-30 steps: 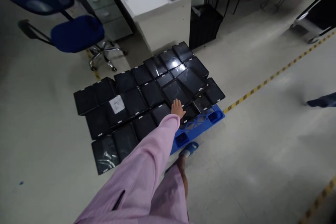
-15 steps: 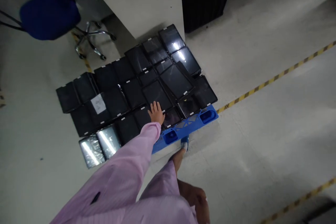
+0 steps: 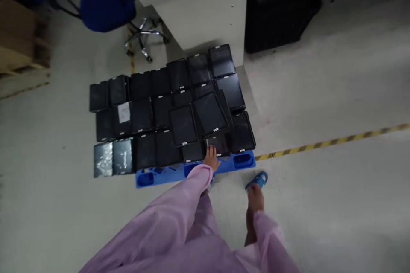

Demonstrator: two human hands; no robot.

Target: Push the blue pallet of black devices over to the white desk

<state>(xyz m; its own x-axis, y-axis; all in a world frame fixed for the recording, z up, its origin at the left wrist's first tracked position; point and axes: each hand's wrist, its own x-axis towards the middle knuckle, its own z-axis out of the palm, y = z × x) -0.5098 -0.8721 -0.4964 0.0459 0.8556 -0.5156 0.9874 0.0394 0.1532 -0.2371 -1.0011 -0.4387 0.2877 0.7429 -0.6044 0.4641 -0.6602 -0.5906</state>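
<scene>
Pale concrete flooring (image 3: pixel 320 94) is filling most of the head view, crossed by a yellow-and-black striped line (image 3: pixel 333 140) running off to the right. On it a blue pallet (image 3: pixel 243 161) is lying low, carrying rows of flat black bagged packs (image 3: pixel 160 111) that are covering nearly all of its top. The left hand (image 3: pixel 211 158), reaching out of a pink sleeve (image 3: pixel 179 204), is resting at the pallet's near edge, toward its right corner, with fingers spread and touching the near edge of one black pack (image 3: pixel 218 143); it is not clenching anything that can be seen. The right hand is not showing. A foot in a blue slipper (image 3: pixel 257 180) is standing just off the pallet's near right corner. Beyond the far edge a white desk (image 3: pixel 195 13) is standing, with a blue swivel chair (image 3: pixel 107 6) to its left and a black bin (image 3: pixel 278 13) to its right.
</scene>
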